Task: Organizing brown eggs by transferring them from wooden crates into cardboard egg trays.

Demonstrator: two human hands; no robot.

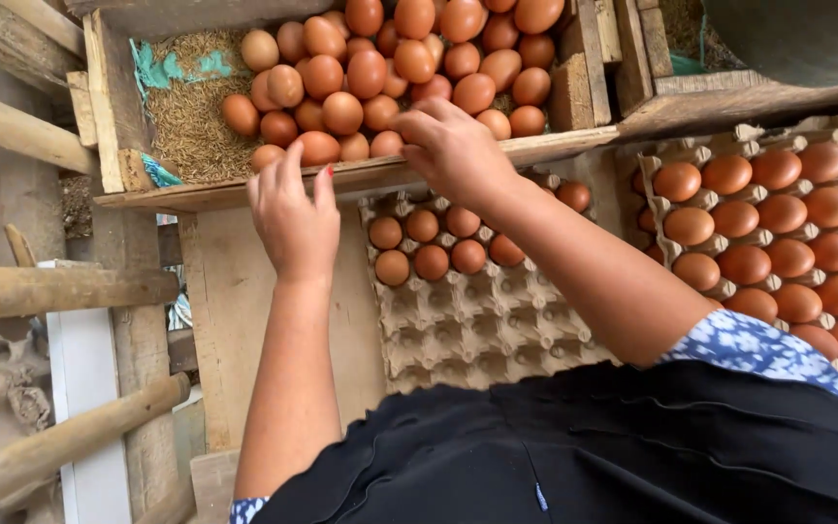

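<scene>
A wooden box (109, 107) lined with rice husks holds a heap of brown eggs (409, 58). My left hand (293, 218) is raised at the box's front rim, fingers apart, empty, close to an egg (318, 147) at the edge. My right hand (453, 150) reaches over the same rim, fingers curled downward by the eggs; whether it holds one is hidden. Below lies a grey cardboard egg tray (467, 330) with several brown eggs (431, 260) in its upper rows and many empty cups.
A second tray (647, 170) at the right is filled with brown eggs (778, 233). Wooden poles (60, 291) and planks stand at the left. My dark apron (613, 456) fills the lower part. A wooden shelf edge (729, 102) crosses at upper right.
</scene>
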